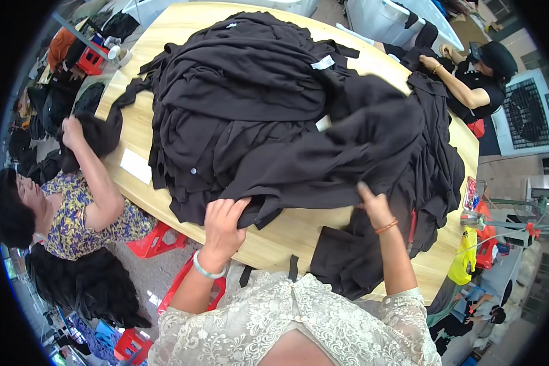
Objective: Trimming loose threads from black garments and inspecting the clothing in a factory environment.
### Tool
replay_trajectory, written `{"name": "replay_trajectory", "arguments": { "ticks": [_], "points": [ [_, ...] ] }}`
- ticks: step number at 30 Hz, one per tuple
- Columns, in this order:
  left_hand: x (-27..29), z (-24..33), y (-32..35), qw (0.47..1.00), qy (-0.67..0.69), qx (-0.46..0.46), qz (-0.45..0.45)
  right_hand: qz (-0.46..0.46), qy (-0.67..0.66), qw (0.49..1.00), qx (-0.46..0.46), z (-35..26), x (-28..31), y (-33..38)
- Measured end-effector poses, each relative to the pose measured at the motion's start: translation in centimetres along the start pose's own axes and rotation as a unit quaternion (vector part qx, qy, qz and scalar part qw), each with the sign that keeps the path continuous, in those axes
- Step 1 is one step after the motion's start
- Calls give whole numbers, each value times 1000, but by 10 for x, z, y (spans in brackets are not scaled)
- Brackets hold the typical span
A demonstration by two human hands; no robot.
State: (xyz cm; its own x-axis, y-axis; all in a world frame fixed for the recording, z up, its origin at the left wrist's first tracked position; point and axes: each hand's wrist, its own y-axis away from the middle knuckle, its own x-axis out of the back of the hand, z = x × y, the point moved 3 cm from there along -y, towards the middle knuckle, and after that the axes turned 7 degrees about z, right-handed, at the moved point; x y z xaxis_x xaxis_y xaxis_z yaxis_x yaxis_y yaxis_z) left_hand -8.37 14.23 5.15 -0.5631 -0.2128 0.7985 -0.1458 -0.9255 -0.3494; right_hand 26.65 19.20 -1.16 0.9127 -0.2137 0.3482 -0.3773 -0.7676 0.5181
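A black garment [323,165] stretches between my two hands over the near side of the table; its far part is smeared by motion. My left hand [222,224] is closed on its near left edge, with the fingers folded over the cloth. On the right, my right hand [377,208] grips the near edge, thumb on top and the other fingers mostly hidden. Behind it rises a big heap of black garments [238,85] with white labels showing. More black cloth [354,259] lies under and beside my right forearm.
The wooden table [271,244] carries the heap, with a white paper [136,166] near its left edge. At the left, a person [79,207] handles black cloth; another person [482,85] works at the far right. Red stools [158,240] stand below, and white bins [402,27] beyond.
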Motion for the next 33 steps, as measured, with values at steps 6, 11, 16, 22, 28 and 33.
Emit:
{"name": "replay_trajectory", "arguments": {
  "ticks": [6, 11, 16, 22, 28, 33],
  "points": [
    [-58, -17, 62, 983, 89, 85, -135, -51, 160, 960, 223, 35, -39, 36],
    [-47, 1, 53, 994, 107, -30, 12, -166, 175, 885, 399, 24, -115, 77],
    [-27, 0, 39, 992, 84, -72, 51, -158, 208, 852, 454, 19, -160, 95],
    [-17, -26, 22, 999, -46, -23, -10, -230, 130, 889, 374, 5, -139, 88],
    [-30, -28, -4, 992, 63, 106, 16, -346, 79, 921, 158, 1, -134, 80],
    [-37, -43, -19, 954, 235, 184, -22, -394, -13, 918, 41, -9, -134, 76]
  ]
}}
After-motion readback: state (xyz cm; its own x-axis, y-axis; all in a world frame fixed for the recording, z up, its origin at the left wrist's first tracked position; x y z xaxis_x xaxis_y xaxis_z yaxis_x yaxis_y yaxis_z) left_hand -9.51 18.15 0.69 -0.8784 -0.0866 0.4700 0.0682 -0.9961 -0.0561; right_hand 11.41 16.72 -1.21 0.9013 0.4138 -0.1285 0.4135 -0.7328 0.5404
